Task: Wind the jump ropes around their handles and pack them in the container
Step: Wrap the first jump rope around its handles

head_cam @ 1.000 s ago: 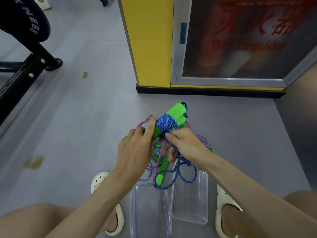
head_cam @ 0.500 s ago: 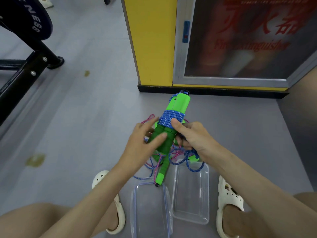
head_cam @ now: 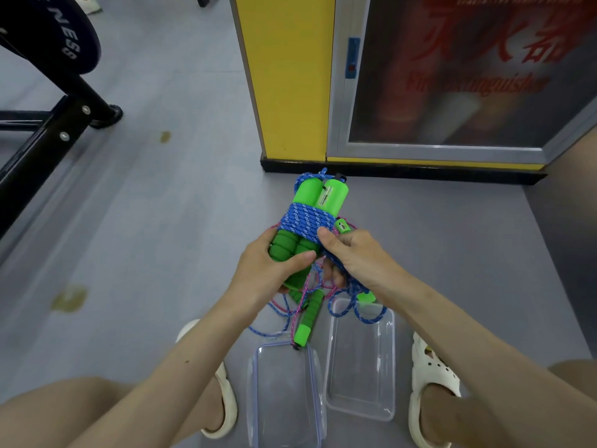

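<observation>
A pair of green jump-rope handles (head_cam: 319,197) stands side by side and upright, with blue rope (head_cam: 305,219) wound round their middle. My left hand (head_cam: 274,270) grips their foam lower ends. My right hand (head_cam: 353,253) pinches the blue rope at the edge of the winding, thumb on the coils. Below my hands hangs a tangle of loose blue and pink rope (head_cam: 355,313) with another green handle (head_cam: 307,321) dangling in it. A clear plastic container (head_cam: 387,367) lies open on the floor under the tangle.
A clear lid (head_cam: 255,399) lies left of the container, between my white sandals (head_cam: 226,399). A yellow pillar (head_cam: 287,76) and a glass-fronted cabinet (head_cam: 452,76) stand just ahead. Black gym equipment (head_cam: 42,118) is at the far left on the grey floor.
The wound handles have swung from tilted right to nearly upright and rose slightly. My right thumb moved up onto the coils; my left hand shifted down onto the foam ends.
</observation>
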`<state>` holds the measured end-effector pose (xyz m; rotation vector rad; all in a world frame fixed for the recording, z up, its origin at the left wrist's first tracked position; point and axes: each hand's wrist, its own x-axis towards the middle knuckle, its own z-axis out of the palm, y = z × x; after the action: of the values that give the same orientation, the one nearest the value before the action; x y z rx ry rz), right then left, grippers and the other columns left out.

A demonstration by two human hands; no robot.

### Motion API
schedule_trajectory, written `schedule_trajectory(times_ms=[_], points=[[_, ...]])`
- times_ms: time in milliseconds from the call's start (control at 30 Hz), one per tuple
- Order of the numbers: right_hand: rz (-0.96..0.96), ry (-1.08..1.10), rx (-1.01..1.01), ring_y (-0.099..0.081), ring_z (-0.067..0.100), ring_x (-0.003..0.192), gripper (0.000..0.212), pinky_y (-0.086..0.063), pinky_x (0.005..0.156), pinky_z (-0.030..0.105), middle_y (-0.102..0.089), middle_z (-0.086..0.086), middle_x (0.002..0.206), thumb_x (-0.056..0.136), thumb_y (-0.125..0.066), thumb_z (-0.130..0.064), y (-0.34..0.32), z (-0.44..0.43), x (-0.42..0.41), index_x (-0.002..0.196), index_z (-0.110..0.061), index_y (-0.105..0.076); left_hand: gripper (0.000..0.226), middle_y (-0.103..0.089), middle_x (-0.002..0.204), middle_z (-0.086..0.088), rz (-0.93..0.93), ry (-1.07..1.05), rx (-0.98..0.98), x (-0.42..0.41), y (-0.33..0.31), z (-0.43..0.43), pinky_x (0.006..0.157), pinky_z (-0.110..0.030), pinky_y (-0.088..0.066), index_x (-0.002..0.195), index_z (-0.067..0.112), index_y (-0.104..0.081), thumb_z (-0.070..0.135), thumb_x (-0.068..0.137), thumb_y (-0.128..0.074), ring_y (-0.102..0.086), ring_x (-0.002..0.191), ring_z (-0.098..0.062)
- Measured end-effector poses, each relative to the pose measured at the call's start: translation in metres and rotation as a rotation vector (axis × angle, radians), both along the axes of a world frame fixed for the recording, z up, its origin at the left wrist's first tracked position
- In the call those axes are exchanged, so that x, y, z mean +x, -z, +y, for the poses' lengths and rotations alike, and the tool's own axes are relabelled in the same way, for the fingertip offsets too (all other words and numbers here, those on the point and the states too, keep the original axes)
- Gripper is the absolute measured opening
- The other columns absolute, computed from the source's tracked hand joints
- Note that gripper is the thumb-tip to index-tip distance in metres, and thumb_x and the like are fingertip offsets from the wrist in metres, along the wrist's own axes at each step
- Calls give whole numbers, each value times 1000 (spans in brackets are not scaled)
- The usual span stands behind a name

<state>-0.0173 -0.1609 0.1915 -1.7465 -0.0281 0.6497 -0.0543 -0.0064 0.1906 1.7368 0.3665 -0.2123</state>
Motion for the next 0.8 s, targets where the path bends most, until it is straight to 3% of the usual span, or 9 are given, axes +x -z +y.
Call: schedule_trajectory(times_ms=[100, 233, 333, 467, 600, 733, 800], points=[[7, -68, -79, -47, 9, 37, 39, -42, 46, 17, -56, 6, 52, 98, -47, -35, 1, 2, 1, 71, -9, -58, 34, -69, 84, 8, -75, -13, 205, 1, 6, 2, 63, -27, -57, 103, 29, -59, 23, 76, -79, -68, 74, -10], [30, -142, -143, -47, 7, 37, 21, -41, 42, 17, -58, 4, 55, 98, -48, -17, 1, 2, -1, 86, -9, -63, 43, -67, 84, 10, -82, -55, 401, 0, 15, 7, 73, -41, -57, 109, 30, -58, 40, 73, -78, -67, 78, -15], [41, -153, -163, -50, 7, 36, 20, -41, 39, 17, -59, 8, 55, 95, -52, -12, 0, 0, -2, 88, 2, -64, 52, -68, 88, 4, -104, -39, 623, -4, 15, 6, 75, -41, -54, 121, 34, -51, 50, 76, -72, -65, 82, -23], [64, -189, -174, -52, 8, 35, 20, -37, 35, 17, -61, 7, 53, 94, -53, -10, -1, 1, -5, 87, 4, -64, 54, -65, 88, 0, -198, 2, 932, -8, 10, -2, 63, -32, -38, 132, 27, -41, 44, 86, -64, -60, 81, -29], [40, -170, -237, -42, 7, 33, 22, -32, 35, 17, -56, 9, 57, 93, -55, -14, -1, 4, -4, 84, 1, -67, 57, -64, 90, 3, -302, 67, 1082, -12, 12, -6, 59, -29, -30, 138, 27, -37, 35, 88, -62, -63, 79, -30], [105, -137, -186, -32, 9, 31, 42, -26, 34, 18, -49, 16, 61, 92, -59, -30, 4, 4, -5, 90, 11, -63, 64, -58, 63, -1, -419, 158, 1231, -14, 23, -10, 44, -20, -16, 119, 12, -59, 22, 61, -84, -56, 49, -26], [131, -126, -128, -30, 10, 33, 56, -26, 34, 18, -48, 16, 62, 90, -60, -39, 5, 4, -7, 95, 16, -60, 64, -55, 59, -1, -468, 156, 1270, -14, 25, -12, 42, -19, -16, 115, 8, -63, 20, 56, -87, -53, 46, -23]])
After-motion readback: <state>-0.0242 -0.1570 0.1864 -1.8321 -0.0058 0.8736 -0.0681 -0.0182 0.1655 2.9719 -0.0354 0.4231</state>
